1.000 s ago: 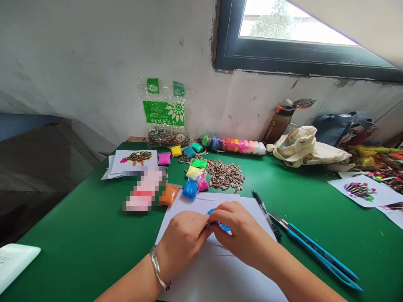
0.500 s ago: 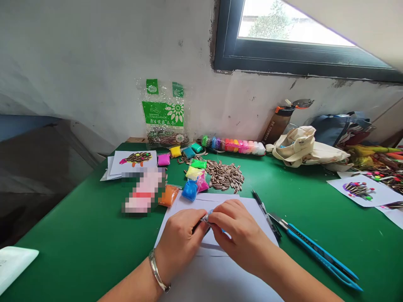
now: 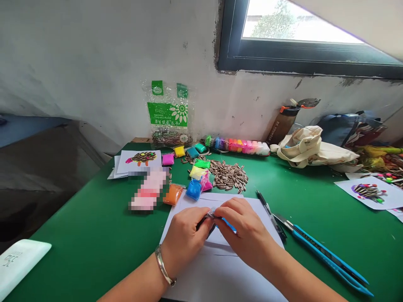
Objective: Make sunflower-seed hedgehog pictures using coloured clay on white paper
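Above the white paper (image 3: pixel 236 274), my left hand (image 3: pixel 190 230) and my right hand (image 3: pixel 244 224) meet with their fingertips pinched on a small clear plastic packet (image 3: pixel 211 213). Something dark shows in it under the left thumb; the fingers hide most of it. A bright blue bit (image 3: pixel 229 225) peeks out below my right fingers, and I cannot make out what it belongs to. Just beyond the hands lie packets of coloured clay, among them an orange packet (image 3: pixel 173 194) and a blue packet (image 3: pixel 193 189).
A heap of striped sunflower seeds (image 3: pixel 228 176) lies behind the paper. On the right are a black pen (image 3: pixel 267 209) and a blue-handled craft knife (image 3: pixel 327 253) with its blade showing. Seed pictures (image 3: pixel 141 161) sit at the left; a bottle (image 3: pixel 283 123) stands by the wall.
The view has shifted slightly, so everything sits a little further right. Both hands keep their pinch on the packet, and slightly more of the blue bit shows.
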The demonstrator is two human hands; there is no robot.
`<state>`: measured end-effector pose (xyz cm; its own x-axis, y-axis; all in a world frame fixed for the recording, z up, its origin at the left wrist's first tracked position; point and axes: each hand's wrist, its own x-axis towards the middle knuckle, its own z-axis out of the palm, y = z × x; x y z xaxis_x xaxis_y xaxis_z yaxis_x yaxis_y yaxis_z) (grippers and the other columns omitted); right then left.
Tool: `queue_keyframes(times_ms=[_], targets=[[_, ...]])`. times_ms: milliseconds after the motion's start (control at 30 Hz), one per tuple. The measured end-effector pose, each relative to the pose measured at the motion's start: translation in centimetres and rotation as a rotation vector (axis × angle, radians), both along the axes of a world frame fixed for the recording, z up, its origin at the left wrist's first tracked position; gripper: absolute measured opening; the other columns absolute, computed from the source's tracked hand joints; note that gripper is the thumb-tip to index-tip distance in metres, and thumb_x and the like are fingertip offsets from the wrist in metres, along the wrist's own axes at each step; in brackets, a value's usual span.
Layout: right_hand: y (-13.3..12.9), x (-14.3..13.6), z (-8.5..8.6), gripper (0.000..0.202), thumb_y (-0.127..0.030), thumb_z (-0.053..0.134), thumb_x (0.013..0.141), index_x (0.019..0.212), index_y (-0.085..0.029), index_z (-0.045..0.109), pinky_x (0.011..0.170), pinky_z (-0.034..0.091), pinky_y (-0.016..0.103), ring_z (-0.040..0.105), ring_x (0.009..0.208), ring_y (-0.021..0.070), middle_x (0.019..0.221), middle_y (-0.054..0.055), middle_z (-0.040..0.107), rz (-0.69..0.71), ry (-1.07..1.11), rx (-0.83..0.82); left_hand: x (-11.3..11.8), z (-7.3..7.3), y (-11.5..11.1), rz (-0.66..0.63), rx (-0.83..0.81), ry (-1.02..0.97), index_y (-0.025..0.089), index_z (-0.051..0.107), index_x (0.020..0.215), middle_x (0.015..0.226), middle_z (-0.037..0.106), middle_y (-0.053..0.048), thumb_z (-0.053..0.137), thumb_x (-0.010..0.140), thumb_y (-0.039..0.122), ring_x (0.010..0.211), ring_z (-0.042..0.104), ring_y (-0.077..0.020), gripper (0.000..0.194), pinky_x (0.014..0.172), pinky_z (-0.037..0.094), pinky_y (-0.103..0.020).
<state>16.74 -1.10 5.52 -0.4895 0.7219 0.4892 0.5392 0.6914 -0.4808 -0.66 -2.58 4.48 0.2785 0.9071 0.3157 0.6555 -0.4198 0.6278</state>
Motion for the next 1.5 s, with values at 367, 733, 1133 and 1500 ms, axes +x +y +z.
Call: queue_keyframes(times_ms=[367,733,1133,1500], targets=[[0.7,0.0,-0.2,0.012,-0.026,0.060,0.081,0.090,-0.019,0.066,0.066,0.047,0.028,0.058,0.073,0.0150,0.080,0.003,0.064,-0.097,0.535,-0.494,-0.1,0.1,0.2,0.038,-0.066,-0.115,0.021,0.066,0.089,0.073,0.065,0.002,0.050,0.090,0.026,0.065,0.056,-0.0116,0.016,0.060,0.041,-0.022],[1.5,0.5,-0.6,0.020,-0.036,0.061,0.080,0.081,-0.017,0.066,0.052,0.037,0.022,0.046,0.059,0.0103,0.064,-0.001,0.054,-0.124,0.600,-0.750,-0.2,-0.2,0.4,0.059,-0.081,-0.115,0.020,0.066,0.087,0.072,0.065,0.002,0.053,0.089,0.029,0.063,0.055,-0.0110,0.016,0.059,0.040,-0.020],[1.1,0.1,-0.1,0.020,-0.029,0.053,0.084,0.069,-0.018,0.060,0.055,0.034,0.021,0.046,0.060,0.0098,0.062,-0.002,0.054,-0.140,0.225,-0.575,-0.1,-0.1,0.3,-0.118,-0.110,-0.126,0.023,0.064,0.105,0.088,0.069,0.001,0.056,0.087,0.027,0.074,0.060,-0.0128,0.019,0.070,0.044,-0.022],[1.9,0.9,-0.4,0.019,-0.033,0.059,0.079,0.068,-0.018,0.056,0.048,0.026,0.019,0.038,0.056,0.0084,0.058,-0.005,0.047,-0.073,0.067,-0.717,0.1,-0.3,-0.1,-0.144,-0.027,-0.011,0.020,0.065,0.098,0.072,0.065,0.001,0.053,0.089,0.025,0.064,0.055,-0.0129,0.016,0.061,0.041,-0.023]])
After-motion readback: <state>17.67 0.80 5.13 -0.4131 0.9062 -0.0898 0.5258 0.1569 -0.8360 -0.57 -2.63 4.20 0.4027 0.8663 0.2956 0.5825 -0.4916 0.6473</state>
